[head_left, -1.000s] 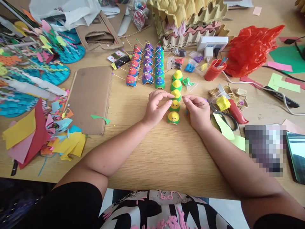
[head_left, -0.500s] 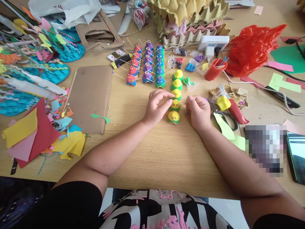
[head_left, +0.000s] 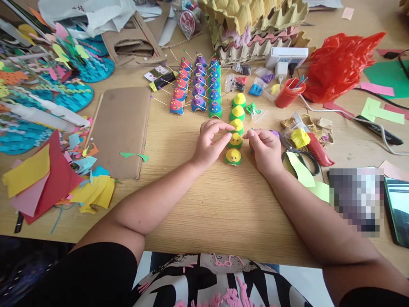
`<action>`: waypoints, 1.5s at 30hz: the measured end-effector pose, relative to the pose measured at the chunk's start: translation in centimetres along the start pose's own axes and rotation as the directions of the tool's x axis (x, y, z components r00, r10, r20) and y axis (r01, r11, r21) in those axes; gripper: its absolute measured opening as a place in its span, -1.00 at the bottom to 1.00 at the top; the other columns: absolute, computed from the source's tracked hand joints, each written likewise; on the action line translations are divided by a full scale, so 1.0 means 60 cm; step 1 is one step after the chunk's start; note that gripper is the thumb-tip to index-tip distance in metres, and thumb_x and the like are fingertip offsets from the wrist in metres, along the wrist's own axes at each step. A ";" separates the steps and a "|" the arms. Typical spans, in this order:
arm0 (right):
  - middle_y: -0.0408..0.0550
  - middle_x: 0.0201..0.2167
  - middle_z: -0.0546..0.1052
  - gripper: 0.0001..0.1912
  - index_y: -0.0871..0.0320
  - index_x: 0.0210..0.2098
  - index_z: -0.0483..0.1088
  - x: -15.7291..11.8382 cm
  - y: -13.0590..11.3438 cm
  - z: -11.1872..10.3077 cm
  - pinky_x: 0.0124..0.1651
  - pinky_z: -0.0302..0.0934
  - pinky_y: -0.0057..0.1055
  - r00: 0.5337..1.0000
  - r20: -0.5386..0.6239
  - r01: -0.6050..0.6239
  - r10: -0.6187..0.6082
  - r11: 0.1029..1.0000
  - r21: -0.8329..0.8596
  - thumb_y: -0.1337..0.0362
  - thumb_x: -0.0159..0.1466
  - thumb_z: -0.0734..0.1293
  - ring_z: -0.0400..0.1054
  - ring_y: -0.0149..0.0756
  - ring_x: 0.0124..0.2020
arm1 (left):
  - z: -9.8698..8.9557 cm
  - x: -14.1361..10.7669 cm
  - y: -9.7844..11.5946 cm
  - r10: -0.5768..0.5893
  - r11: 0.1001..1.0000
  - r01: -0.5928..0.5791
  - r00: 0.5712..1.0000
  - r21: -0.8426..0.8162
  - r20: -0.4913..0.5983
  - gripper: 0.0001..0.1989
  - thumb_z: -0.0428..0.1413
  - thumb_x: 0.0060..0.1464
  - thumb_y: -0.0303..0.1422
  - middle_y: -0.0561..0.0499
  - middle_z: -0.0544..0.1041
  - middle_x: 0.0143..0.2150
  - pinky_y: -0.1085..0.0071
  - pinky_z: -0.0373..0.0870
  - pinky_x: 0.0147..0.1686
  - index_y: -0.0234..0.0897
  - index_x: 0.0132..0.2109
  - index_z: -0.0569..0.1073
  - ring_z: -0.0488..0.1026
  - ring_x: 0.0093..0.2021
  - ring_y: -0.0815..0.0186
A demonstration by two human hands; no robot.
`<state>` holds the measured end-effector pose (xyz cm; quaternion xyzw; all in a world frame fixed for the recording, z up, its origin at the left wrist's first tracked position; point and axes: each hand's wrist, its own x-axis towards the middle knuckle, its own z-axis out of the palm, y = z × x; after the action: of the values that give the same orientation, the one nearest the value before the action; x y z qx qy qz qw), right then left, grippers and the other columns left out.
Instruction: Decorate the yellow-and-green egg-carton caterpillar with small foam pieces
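Flanking the column of yellow-and-green cups [head_left: 237, 124] on the table [head_left: 204, 213], the left hand [head_left: 209, 143] curves thumb and forefinger with a gap between tips, while the right hand [head_left: 266, 149] pinches, on what I cannot tell. Pale lettering on the black tool [head_left: 378, 130] is too small to read; scissors [head_left: 300, 152] crowd the right hand, and bare wood stretches to the near edge.

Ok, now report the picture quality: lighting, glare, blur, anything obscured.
Head view: soft light, highlights on the red bag, a pale reflection on the phone; head view, right: a pixelated patch hides something; head view, centre: the nearest yellow-green cup looks clear, but whether the right hand holds anything is unclear.
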<state>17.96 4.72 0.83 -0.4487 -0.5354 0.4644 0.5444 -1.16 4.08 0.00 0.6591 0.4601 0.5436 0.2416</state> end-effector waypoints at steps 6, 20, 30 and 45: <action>-0.15 -0.50 0.50 -0.43 0.08 -0.39 0.63 -0.001 -0.001 0.000 -0.34 0.20 -0.36 1.000 0.015 0.003 -0.002 1.000 -0.025 -0.33 0.20 0.51 0.27 -0.39 -0.43 | 0.001 -0.001 0.001 0.010 1.000 -0.010 1.000 0.004 -0.009 -0.81 0.22 0.35 -0.13 0.00 0.64 -0.05 0.15 0.36 0.31 -0.08 -0.09 0.66 0.53 0.13 0.15; -0.16 -0.51 0.44 -0.43 0.07 -0.41 0.58 -0.002 0.001 0.000 -0.26 0.23 -0.31 0.999 0.053 0.005 -0.004 1.000 -0.030 -0.34 0.22 0.49 0.28 -0.36 -0.41 | -0.002 -0.001 0.000 0.035 0.998 -0.036 0.999 0.049 0.018 -0.80 0.19 0.38 -0.12 0.00 0.64 -0.02 0.15 0.38 0.32 -0.08 -0.06 0.64 0.53 0.15 0.16; -0.21 -0.59 0.26 -0.35 0.08 -0.46 0.53 -0.004 -0.007 0.000 -0.33 0.07 -0.32 0.996 0.093 0.014 -0.004 0.995 -0.102 -0.40 0.26 0.41 0.12 -0.40 -0.48 | -0.004 -0.001 0.006 0.127 0.986 -0.136 0.987 0.097 0.094 -0.82 0.18 0.40 -0.17 -0.02 0.65 0.00 0.13 0.36 0.35 -0.08 -0.01 0.62 0.54 0.15 0.16; -0.22 -0.62 0.23 -0.28 0.12 -0.54 0.45 -0.007 -0.020 0.004 -0.40 0.04 -0.35 0.989 0.133 0.081 -0.061 0.985 -0.153 -0.43 0.27 0.38 0.06 -0.44 -0.53 | 0.000 -0.004 0.011 0.223 0.966 -0.232 0.971 0.117 0.087 -0.79 0.26 0.37 -0.11 -0.02 0.63 -0.01 0.15 0.38 0.28 -0.09 -0.02 0.66 0.52 0.12 0.18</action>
<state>17.77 4.09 1.93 -0.4405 -0.6200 0.4285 0.4877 -0.91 3.57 0.39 0.7408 0.4057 0.5133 0.1521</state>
